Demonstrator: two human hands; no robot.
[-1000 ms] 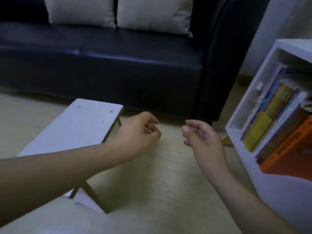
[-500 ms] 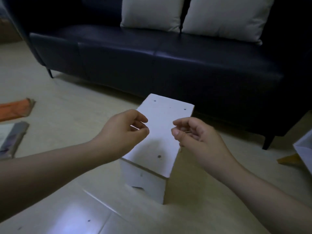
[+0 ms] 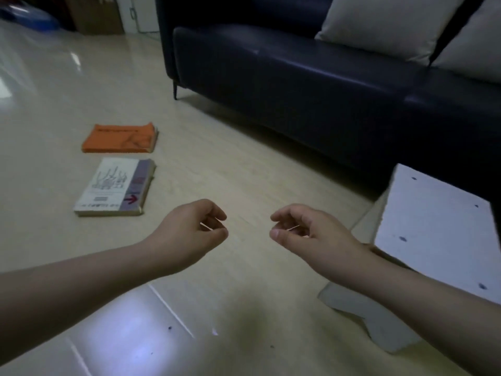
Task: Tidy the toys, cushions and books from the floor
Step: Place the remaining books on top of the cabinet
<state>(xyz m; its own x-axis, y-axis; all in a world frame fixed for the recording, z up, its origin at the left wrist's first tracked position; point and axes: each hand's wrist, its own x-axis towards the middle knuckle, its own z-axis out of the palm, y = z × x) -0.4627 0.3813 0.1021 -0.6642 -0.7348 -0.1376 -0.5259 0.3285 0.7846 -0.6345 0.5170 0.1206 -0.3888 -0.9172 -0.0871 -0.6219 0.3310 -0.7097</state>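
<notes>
Two books lie flat on the pale floor (image 3: 244, 164) at ten o'clock, an orange book (image 3: 119, 139) just beyond a white-covered book (image 3: 113, 185), with open floor round every edge. The left hand (image 3: 189, 234) and right hand (image 3: 306, 232) hover at centre, fingers loosely curled with nothing clearly gripped. A white stool (image 3: 433, 229) stands at four o'clock, and a navy sofa (image 3: 311, 85) bearing pale cushions (image 3: 379, 25) at one.

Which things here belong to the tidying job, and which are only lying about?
Job:
- orange book, on the floor
- white book, on the floor beside it

Only lying about:
- sofa
- cushions, already on the sofa
- white stool
</notes>
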